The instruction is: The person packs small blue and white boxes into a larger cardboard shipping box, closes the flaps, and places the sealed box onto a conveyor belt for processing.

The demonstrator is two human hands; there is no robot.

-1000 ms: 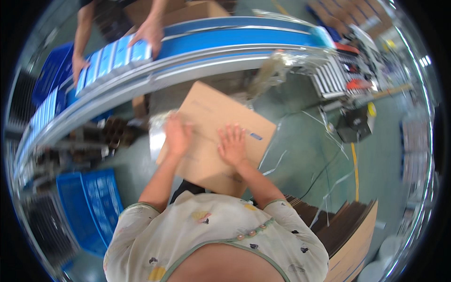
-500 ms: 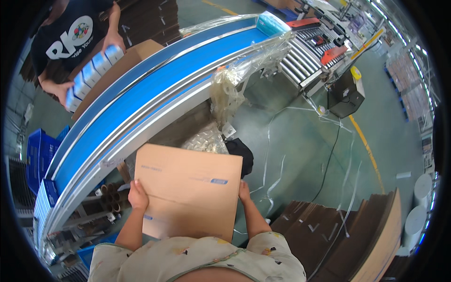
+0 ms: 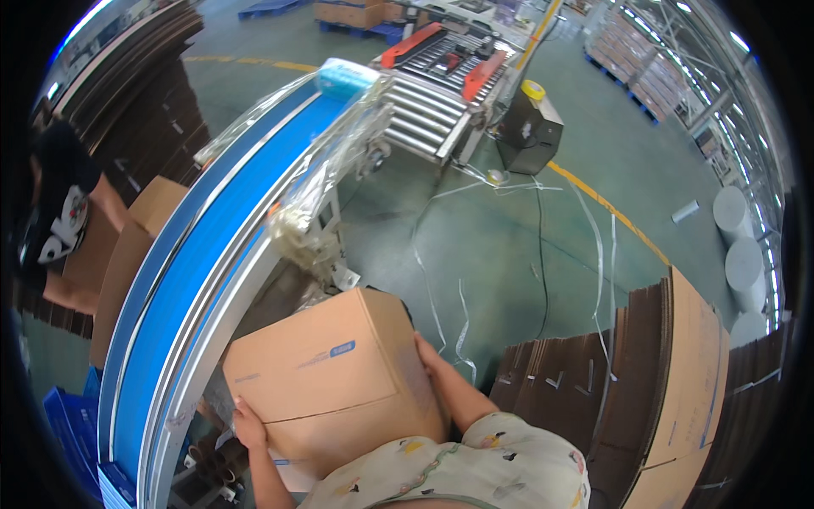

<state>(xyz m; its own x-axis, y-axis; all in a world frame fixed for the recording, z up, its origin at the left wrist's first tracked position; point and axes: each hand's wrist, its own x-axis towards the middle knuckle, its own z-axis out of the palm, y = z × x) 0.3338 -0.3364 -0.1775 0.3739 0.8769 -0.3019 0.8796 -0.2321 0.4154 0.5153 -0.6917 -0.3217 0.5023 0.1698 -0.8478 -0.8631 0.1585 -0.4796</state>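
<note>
A brown cardboard box [image 3: 309, 373] with small blue print marks is held against my front, opened out so that its front face and right side show. My left hand [image 3: 249, 424] grips its left edge, thumb upward on the front face. Against the right side lies my right hand [image 3: 431, 355], its fingers partly hidden by the box. The box is tilted, and its lower part disappears behind my patterned shirt [image 3: 475, 454].
A blue belt conveyor [image 3: 220, 229] curves along the left, leading to a roller machine [image 3: 424, 123] with red guides. Across the belt, a co-worker [image 3: 72, 204] reaches into an open carton [image 3: 114, 271]. Flat cardboard stacks [image 3: 627, 356] stand right; loose straps [image 3: 600, 263] and a cable trail over the floor.
The flat carton between my hands has opened into a box shape. My view has swung to the right. The co-worker's blue-and-white packs have gone from sight, and that person's arms reach into the carton.
</note>
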